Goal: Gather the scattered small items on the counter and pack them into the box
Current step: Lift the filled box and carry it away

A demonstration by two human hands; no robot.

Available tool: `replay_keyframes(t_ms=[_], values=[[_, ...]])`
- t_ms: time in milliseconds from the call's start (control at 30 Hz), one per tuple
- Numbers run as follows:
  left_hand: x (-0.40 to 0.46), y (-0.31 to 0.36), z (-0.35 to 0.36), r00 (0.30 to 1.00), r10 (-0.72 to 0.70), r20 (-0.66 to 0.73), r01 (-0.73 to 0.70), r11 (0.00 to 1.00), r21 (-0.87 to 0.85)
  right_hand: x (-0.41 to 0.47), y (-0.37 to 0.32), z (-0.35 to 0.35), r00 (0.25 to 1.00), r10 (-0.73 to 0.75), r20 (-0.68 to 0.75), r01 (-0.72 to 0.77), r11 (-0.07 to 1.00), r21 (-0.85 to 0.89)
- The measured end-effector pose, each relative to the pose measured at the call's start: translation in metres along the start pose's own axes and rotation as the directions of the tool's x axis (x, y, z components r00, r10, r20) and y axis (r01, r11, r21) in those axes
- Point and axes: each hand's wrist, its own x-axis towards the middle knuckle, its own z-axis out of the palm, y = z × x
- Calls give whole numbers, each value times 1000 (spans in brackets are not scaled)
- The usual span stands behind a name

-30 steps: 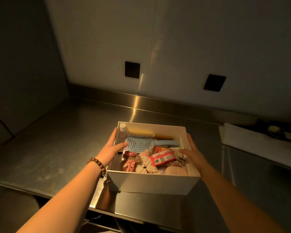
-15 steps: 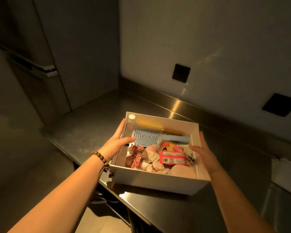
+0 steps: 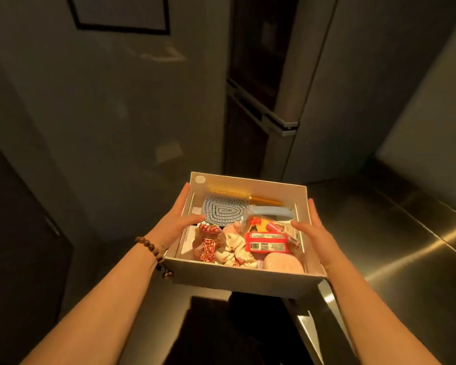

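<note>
Packing looks done: box (image 3: 245, 281) full, left hand (image 3: 178, 223) and right hand (image 3: 315, 237) each clamp a side wall, thumbs hooked inside; counter (image 3: 406, 233) shows no strays.

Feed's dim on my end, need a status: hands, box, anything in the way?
Left hand and right hand grip the box by its sides, thumbs over the rim. Box packed, held off the counter. Nothing in the way.
</note>
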Motion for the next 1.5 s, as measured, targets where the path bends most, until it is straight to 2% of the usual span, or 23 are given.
replay_keyframes(t_ms=[200,367,500,700,800,900,1000,1067,1200,1333,1500], values=[[46,-35,-154,982,-49,-181,47,999,-15,106,-48,152,988,-22,154,9,996,87],[81,-58,-241,961,-115,-252,110,993,-34,171,-68,241,955,-19,296,-49,974,221],[113,-81,-284,943,-147,-299,128,988,-80,225,-71,287,933,30,358,-129,958,257],[173,-135,-318,904,-243,-352,167,959,-231,324,-51,338,877,80,475,-207,953,222],[211,-169,-327,881,-256,-398,177,958,-226,375,-31,359,843,92,530,-240,946,217],[250,-214,-332,888,-195,-416,155,980,-128,423,2,383,844,123,523,-257,947,193],[281,-278,-337,827,-305,-471,276,952,-132,469,52,407,840,160,518,-256,959,119],[297,-330,-339,830,-332,-448,284,943,-173,495,95,424,827,212,520,-277,960,48],[326,-440,-333,842,-374,-388,312,925,-216,532,207,452,830,271,488,-299,954,-21],[354,-583,-315,823,-438,-360,352,893,-282,570,347,485,841,308,445,-333,943,-22],[381,-730,-299,839,-416,-352,318,898,-303,610,473,525,824,316,471,-358,934,1]])
